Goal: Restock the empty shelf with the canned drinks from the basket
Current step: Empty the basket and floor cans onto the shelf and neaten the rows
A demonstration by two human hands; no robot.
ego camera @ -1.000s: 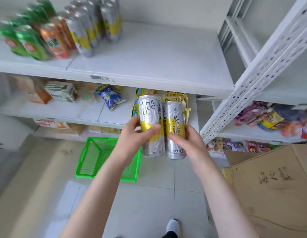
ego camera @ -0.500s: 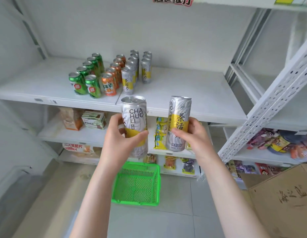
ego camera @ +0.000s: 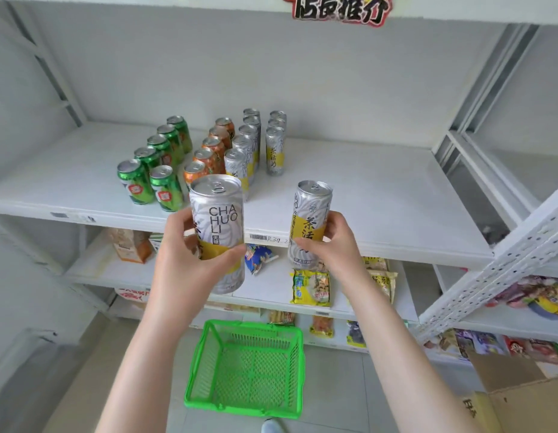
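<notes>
Change: within the last second both hands have risen from the lower shelves to the front edge of the white shelf (ego camera: 380, 195). The two cans, previously side by side and touching, are now well apart. Judgement: the carry is complete and placement comes next.

The green basket (ego camera: 246, 370), lower centre of the frame, shows only its mesh floor, so these are probably the last two cans.

Left hand (ego camera: 190, 260): fingers and thumb curled round the lower half of the left can (ego camera: 216, 220), frame centre.

Right hand (ego camera: 331, 245): thumb and fingers grip the mid-body of the right can (ego camera: 310, 214), right of centre.

Appearance: tall, slim silver cans with a grey swirl, a yellow band and unopened pull-tabs. They match the silver-and-yellow rows (ego camera: 249, 145) standing just beside the orange cans (ego camera: 209, 151) and green cans (ego camera: 152, 164).
</notes>
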